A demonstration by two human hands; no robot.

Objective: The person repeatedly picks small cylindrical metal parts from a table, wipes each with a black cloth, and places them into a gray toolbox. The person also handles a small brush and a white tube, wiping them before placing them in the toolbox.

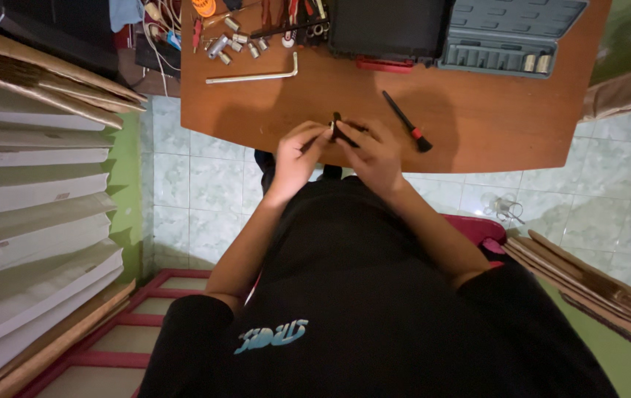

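Over the near edge of a brown wooden table [478, 125], both my hands meet around a small black tool [341, 131] with a pale metal piece at its left end. My left hand [297, 155] pinches the metal end with its fingertips. My right hand [374, 155] is closed around the black part. What exactly the metal piece is cannot be made out. A black screwdriver with a red ring [406, 121] lies on the table just right of my right hand.
A long L-shaped hex key [253, 76] lies at the table's left. Several loose sockets [238, 44] and hand tools sit at the far edge beside an open grey-and-black tool case [511, 37]. Stacked boards [28, 199] stand to the left, more cardboard [595, 287] to the right, tiled floor [197, 199] below.
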